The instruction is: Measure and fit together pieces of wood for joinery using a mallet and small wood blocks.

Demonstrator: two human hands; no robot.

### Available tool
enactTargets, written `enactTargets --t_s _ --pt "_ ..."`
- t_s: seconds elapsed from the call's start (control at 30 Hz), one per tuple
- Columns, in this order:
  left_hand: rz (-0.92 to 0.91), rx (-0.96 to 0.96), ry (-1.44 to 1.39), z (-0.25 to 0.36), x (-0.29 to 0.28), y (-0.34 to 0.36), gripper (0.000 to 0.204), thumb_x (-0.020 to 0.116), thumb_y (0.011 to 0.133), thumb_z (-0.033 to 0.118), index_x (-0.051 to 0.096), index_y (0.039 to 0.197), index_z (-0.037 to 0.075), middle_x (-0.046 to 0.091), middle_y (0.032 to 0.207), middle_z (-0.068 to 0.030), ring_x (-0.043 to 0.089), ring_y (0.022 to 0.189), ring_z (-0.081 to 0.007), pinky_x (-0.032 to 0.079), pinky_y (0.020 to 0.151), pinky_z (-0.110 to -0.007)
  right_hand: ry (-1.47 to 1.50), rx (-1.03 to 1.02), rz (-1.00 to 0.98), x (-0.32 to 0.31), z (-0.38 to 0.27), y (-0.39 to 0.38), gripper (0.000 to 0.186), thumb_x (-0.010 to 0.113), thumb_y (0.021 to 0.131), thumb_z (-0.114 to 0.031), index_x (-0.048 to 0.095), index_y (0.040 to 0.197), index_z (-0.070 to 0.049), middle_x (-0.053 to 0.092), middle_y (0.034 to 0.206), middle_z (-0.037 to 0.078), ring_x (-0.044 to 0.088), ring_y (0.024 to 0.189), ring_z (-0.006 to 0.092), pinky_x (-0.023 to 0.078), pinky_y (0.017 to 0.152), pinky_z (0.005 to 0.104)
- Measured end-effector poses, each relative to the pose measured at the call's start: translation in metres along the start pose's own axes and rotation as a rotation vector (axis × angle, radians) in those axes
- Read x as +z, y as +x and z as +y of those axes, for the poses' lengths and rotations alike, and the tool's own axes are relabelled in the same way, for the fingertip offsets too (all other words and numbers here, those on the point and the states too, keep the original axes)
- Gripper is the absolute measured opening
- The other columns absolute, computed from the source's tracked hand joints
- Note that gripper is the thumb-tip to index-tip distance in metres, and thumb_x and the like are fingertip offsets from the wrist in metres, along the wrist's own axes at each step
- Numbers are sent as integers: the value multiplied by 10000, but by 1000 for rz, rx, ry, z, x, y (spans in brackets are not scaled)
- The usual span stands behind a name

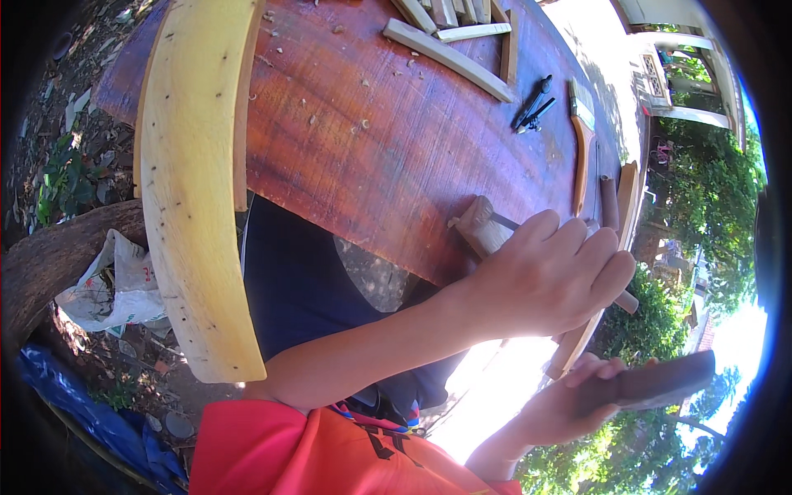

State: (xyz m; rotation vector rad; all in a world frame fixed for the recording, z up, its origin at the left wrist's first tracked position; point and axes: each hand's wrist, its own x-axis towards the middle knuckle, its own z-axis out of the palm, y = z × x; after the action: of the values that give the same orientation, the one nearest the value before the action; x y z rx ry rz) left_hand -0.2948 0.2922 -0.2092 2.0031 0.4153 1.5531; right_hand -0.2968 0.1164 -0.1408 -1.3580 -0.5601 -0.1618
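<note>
My left hand (pixel 557 268) reaches across the tabletop's near right part, fingers curled around a tool with a dark, flat metal part (pixel 505 221) and a round end (pixel 625 299) poking out beside the knuckles. Just beyond this hand, a pale, rough wooden piece (pixel 474 227) lies at the table's front edge, under the metal part. My right hand (pixel 582 396) is lower right, off the table, closed on a dark grey-brown block (pixel 664 379). Much of what my left hand grips is hidden by its fingers.
The reddish table (pixel 355 165) carries wood strips (pixel 445 58), a black tool (pixel 536 103) and a wooden-handled brush (pixel 584 148). A long pale plank (pixel 190 181) spans its left side. A log (pixel 74 239), white sack (pixel 111 289) and blue tarp (pixel 91 412) lie left below.
</note>
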Motion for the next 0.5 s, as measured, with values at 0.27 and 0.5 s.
enactTargets --t_s 0.27,0.5 --pt "-7 41 0 -4 -4 1 190 703 803 241 574 887 129 519 806 1 524 656 -147 385 583 -324 -307 -107 -149 -4 -3 1 555 476 1094 -182 368 1607 1 607 1022 82 621 704 179 515 653 309" --pt "-37 28 -41 -5 -4 1 244 721 810 294 601 924 114 526 816 -5 535 669 -159 398 590 -332 -350 108 -20 -12 3 -15 788 558 1025 -588 412 1611 -83 683 1281 121 633 882 213 483 815 341"
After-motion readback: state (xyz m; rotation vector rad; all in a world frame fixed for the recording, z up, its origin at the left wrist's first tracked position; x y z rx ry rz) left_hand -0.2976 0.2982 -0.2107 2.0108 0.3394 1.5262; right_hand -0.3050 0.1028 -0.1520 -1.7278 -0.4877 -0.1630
